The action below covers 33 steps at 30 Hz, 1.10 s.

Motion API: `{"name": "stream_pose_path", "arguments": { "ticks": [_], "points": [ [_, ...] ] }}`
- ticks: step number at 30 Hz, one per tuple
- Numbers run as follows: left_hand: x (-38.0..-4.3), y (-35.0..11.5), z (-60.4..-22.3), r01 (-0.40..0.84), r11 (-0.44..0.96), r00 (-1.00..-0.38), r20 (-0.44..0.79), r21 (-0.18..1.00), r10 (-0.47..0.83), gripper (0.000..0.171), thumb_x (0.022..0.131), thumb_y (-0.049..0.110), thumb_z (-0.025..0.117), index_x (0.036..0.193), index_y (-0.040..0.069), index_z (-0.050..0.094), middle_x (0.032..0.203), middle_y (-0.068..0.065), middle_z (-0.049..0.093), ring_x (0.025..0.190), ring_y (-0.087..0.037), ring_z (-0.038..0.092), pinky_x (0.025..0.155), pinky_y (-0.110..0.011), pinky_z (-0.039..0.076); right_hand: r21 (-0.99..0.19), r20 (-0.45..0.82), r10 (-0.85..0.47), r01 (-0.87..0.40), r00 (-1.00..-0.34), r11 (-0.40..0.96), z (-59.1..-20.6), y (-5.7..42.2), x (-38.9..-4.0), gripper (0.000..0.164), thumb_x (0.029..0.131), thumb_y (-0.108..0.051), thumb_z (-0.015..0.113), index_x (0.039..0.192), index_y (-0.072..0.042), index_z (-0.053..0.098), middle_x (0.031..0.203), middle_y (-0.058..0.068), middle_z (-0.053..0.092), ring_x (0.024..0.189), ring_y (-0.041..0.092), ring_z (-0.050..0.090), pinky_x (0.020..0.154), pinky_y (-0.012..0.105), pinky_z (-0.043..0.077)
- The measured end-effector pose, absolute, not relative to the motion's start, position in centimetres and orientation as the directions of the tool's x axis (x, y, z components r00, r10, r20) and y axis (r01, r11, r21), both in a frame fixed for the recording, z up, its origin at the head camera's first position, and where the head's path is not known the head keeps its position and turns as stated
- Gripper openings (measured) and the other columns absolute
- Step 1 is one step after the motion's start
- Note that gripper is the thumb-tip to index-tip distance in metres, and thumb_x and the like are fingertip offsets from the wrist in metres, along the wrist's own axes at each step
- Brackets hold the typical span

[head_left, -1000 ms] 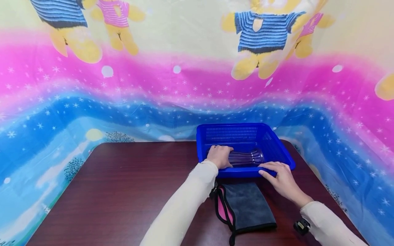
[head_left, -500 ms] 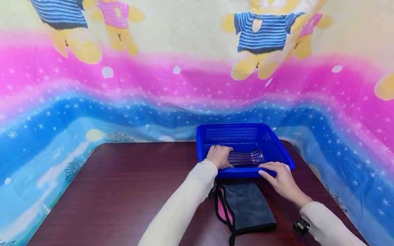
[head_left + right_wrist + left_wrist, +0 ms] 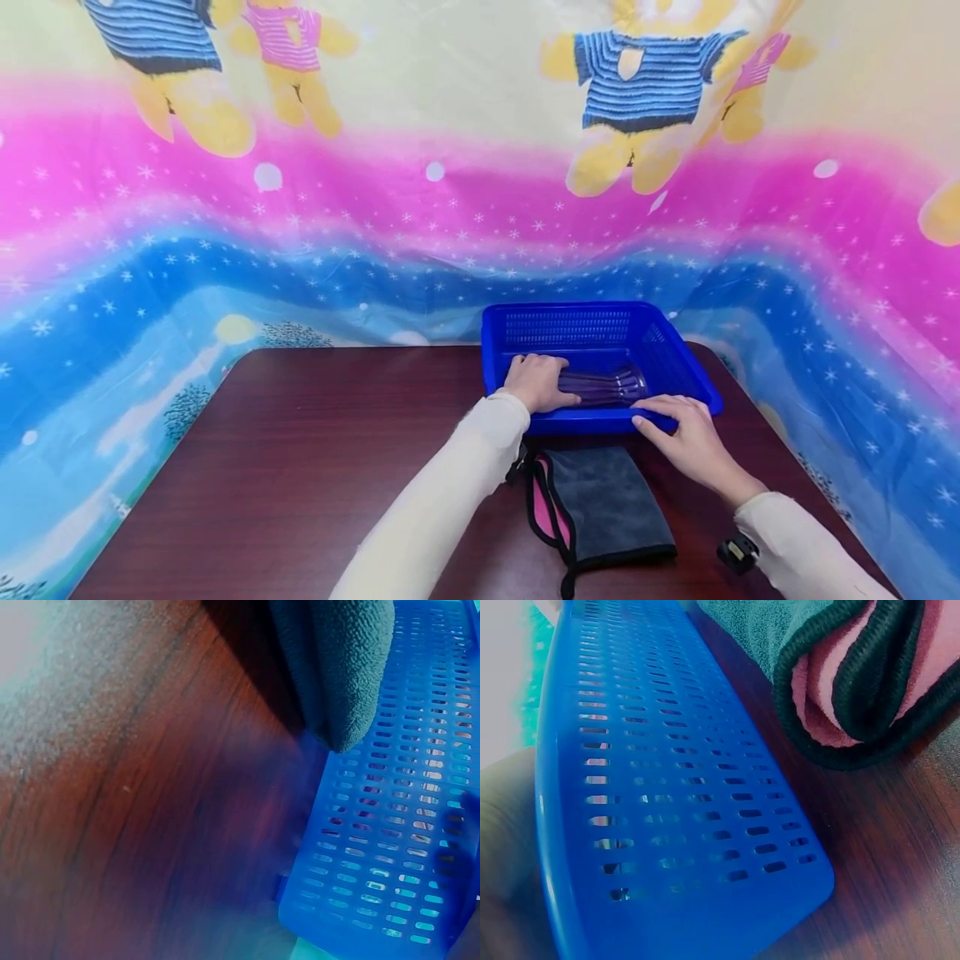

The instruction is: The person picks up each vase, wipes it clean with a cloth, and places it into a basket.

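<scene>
A clear ribbed glass vase (image 3: 609, 385) lies on its side in the blue plastic basket (image 3: 581, 422), its flared end toward the right. My left hand (image 3: 534, 385) reaches over the basket's near left corner and grips the vase's left end, covering it; the thumb lies along the near side. At the near rim, toward the right corner, my right hand (image 3: 693, 437) holds the basket, thumb outside and fingers over the edge. In the left wrist view the slotted basket wall (image 3: 675, 772) hides the vase and most of the hand.
Close in front of the basket lies a folded grey cloth (image 3: 611, 504) with black edging and a pink inner side; its fold (image 3: 341, 675) shows beside the basket in the right wrist view. A patterned curtain (image 3: 420, 208) surrounds the dark wooden table (image 3: 300, 467).
My left thumb has slid a little to the right along the vase. The right hand keeps its place on the rim, and the basket and cloth stay put.
</scene>
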<state>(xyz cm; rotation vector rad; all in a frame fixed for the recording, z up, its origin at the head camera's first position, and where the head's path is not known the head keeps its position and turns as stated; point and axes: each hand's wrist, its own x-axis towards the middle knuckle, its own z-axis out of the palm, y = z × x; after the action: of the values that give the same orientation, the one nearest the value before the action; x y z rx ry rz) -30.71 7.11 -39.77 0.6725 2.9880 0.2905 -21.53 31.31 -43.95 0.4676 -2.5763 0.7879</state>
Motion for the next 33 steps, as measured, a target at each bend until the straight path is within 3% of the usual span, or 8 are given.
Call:
{"name": "stream_pose_path", "arguments": {
  "ticks": [10, 15, 18, 27, 30, 33],
  "points": [
    [-30.1, 6.9, -38.9, 0.439, 0.875, -0.896, 0.030, 0.202, 0.443, 0.064, 0.092, 0.059, 0.064, 0.147, 0.029, 0.053, 0.145, 0.008, 0.061, 0.134, -0.019, 0.057, 0.115, -0.043, 0.041, -0.463, 0.440, -0.193, -0.406, -0.877, 0.788, -43.8, 31.2, -21.6, 0.025, 0.095, -0.023, 0.071, 0.114, -0.009, 0.075, 0.115, 0.016, 0.074, 0.113, 0.042, 0.063, 0.102, 0.067, 0.029],
    [-29.8, 6.8, -38.2, 0.443, 0.868, -0.895, 0.065, 0.226, 0.440, 0.060, 0.096, 0.054, 0.062, 0.149, 0.028, 0.051, 0.144, 0.006, 0.062, 0.132, -0.019, 0.059, 0.113, -0.044, 0.043, -0.478, 0.465, -0.179, -0.416, -0.867, 0.773, -43.6, 31.1, -21.6, 0.024, 0.096, -0.020, 0.070, 0.116, -0.007, 0.074, 0.115, 0.015, 0.074, 0.113, 0.041, 0.063, 0.097, 0.063, 0.040],
    [-29.6, 6.7, -37.8, 0.458, 0.854, -0.889, 0.107, 0.245, 0.446, 0.056, 0.098, 0.050, 0.062, 0.148, 0.026, 0.052, 0.141, 0.004, 0.065, 0.128, -0.020, 0.062, 0.110, -0.043, 0.046, -0.493, 0.475, -0.161, -0.413, -0.865, 0.766, -43.5, 31.1, -21.6, 0.025, 0.097, -0.019, 0.069, 0.117, -0.006, 0.073, 0.116, 0.014, 0.073, 0.113, 0.039, 0.063, 0.093, 0.058, 0.046],
    [-28.9, 5.1, -36.6, 0.511, 0.814, -0.859, 0.205, 0.276, 0.470, 0.049, 0.101, 0.048, 0.058, 0.143, 0.024, 0.057, 0.136, 0.003, 0.068, 0.121, -0.018, 0.066, 0.104, -0.040, 0.052, -0.513, 0.486, -0.117, -0.391, -0.866, 0.764, -43.1, 30.8, -21.2, 0.024, 0.097, -0.020, 0.068, 0.117, -0.008, 0.073, 0.117, 0.012, 0.072, 0.114, 0.034, 0.061, 0.090, 0.034, 0.043],
    [-28.6, 4.4, -36.3, 0.519, 0.802, -0.853, 0.240, 0.295, 0.463, 0.048, 0.101, 0.047, 0.057, 0.142, 0.022, 0.057, 0.135, 0.002, 0.068, 0.119, -0.018, 0.067, 0.104, -0.039, 0.053, -0.521, 0.495, -0.120, -0.404, -0.861, 0.752, -42.8, 30.6, -21.2, 0.024, 0.098, -0.019, 0.068, 0.117, -0.007, 0.073, 0.118, 0.013, 0.072, 0.117, 0.035, 0.060, 0.094, 0.039, 0.044],
    [-28.2, 3.8, -36.0, 0.523, 0.791, -0.849, 0.280, 0.318, 0.448, 0.046, 0.101, 0.045, 0.058, 0.141, 0.021, 0.059, 0.132, 0.001, 0.070, 0.115, -0.018, 0.068, 0.101, -0.038, 0.055, -0.538, 0.496, -0.120, -0.413, -0.860, 0.735, -42.7, 30.4, -21.2, 0.024, 0.098, -0.019, 0.066, 0.118, -0.006, 0.072, 0.120, 0.016, 0.071, 0.121, 0.039, 0.058, 0.097, 0.053, 0.044]
  ]
}}
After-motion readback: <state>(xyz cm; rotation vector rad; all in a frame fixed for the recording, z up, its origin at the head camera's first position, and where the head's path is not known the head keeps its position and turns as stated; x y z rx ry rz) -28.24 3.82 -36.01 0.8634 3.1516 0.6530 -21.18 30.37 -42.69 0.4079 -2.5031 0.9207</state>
